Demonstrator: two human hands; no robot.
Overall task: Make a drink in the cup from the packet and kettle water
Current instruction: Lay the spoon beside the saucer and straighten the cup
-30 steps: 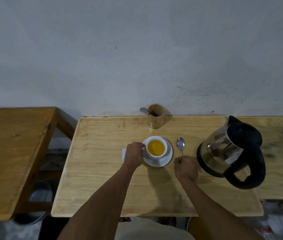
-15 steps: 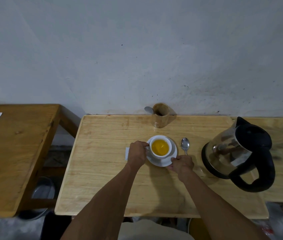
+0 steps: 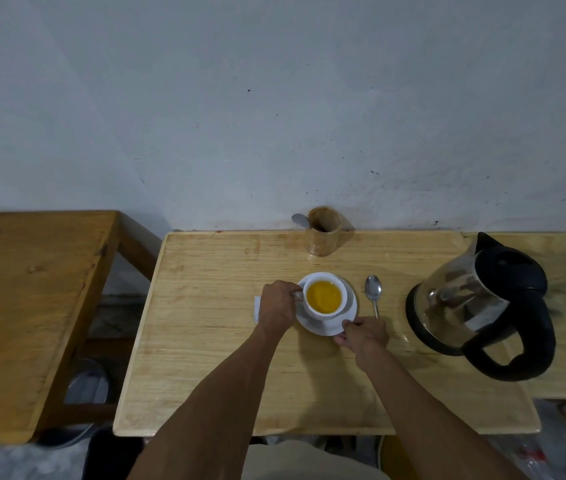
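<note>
A white packet [image 3: 257,308] is mostly hidden under my left hand [image 3: 277,306], which pinches the handle of the cup [image 3: 324,295]; handle points left. Cup sits upright on the saucer [image 3: 350,315], mid-table, w/ yellow drink. My right hand [image 3: 366,336] pinches the saucer's near rim. Spoon [image 3: 374,293] lies lengthwise, bowl toward the wall. Kettle [image 3: 482,303] at right.

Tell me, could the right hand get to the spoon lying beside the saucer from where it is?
Probably yes. The right hand grips the saucer's near edge, and the spoon lies just beyond it on bare table, with nothing between. The hand would have to let go of the saucer first.
</note>
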